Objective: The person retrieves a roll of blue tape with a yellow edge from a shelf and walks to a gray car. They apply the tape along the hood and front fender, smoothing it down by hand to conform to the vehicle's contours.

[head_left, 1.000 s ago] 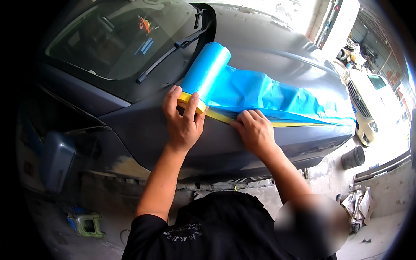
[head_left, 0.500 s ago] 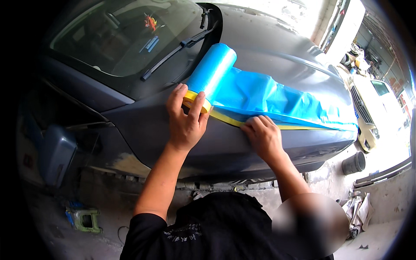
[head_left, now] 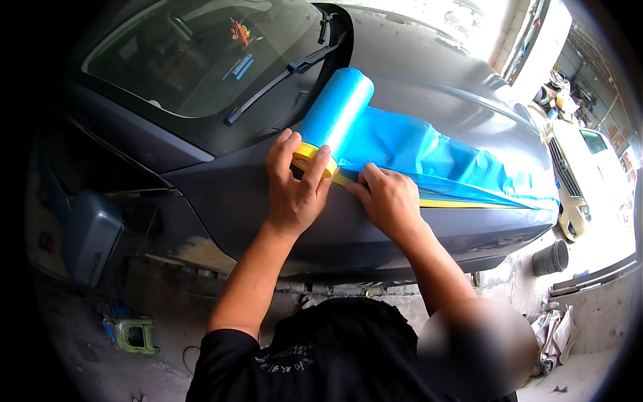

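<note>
My left hand (head_left: 298, 197) grips the yellow-taped end of a blue masking film roll (head_left: 341, 107), thumb and fingers around the yellow tape (head_left: 327, 168). The roll lies slanted by the windshield base of a dark grey car (head_left: 281, 231). From it, a wrinkled sheet of blue film (head_left: 415, 142) stretches right over the hood's near side. A yellow tape strip (head_left: 462, 204) runs along the sheet's near edge, on the fender. Close to the roll, my right hand (head_left: 392, 201) is closed, its thumb and fingertips pinching or pressing this strip; the exact contact is partly hidden.
A wiper (head_left: 274, 79) rests at the windshield, beyond the roll. The side mirror (head_left: 92, 234) juts out at left. On the floor are a green stand (head_left: 136, 337) and a dark bucket (head_left: 550, 258). A pale car (head_left: 579, 171) stands at right.
My right hand has slid left along the tape strip, closer to the roll. My left hand keeps its grip on the roll. The whole view has shifted slightly.
</note>
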Demonstrator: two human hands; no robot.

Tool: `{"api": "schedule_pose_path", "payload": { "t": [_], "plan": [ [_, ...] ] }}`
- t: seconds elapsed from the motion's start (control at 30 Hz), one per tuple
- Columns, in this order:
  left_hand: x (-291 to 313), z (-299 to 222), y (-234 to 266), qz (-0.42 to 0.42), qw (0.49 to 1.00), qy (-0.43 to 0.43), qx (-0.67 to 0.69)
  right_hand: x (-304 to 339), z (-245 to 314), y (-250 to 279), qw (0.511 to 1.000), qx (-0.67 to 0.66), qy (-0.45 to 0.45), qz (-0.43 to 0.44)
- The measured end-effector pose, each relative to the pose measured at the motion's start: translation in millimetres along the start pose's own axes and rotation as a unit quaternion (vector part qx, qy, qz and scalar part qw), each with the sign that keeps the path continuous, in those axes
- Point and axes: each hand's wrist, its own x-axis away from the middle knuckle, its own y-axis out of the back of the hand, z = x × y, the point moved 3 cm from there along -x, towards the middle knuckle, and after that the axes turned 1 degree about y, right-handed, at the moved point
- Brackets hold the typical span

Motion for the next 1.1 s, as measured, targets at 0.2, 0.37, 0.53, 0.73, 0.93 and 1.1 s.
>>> {"api": "schedule_pose_path", "payload": {
  "t": [0.2,0.37,0.53,0.73,0.93,1.1],
  "plan": [
    [-7,-2,4,0.001,0.998,0.052,0.038,-12,10,-4,0.999,0.007,-0.041,0.012],
    [-22,-2,20,0.026,0.993,0.076,0.086,-16,14,-2,0.998,0.002,-0.061,0.018],
    [-33,14,17,0.016,0.990,0.094,0.103,-16,10,-2,0.999,0.008,-0.009,0.038],
    [-27,22,18,-0.006,0.995,0.068,0.076,-16,4,3,0.996,-0.040,0.011,0.078],
    [-25,27,13,-0.013,0.995,0.059,0.076,-19,6,8,0.993,-0.033,-0.023,0.107],
    [-25,26,21,-0.032,0.998,0.024,0.042,-18,6,4,0.995,-0.035,-0.017,0.092]
  ]
}}
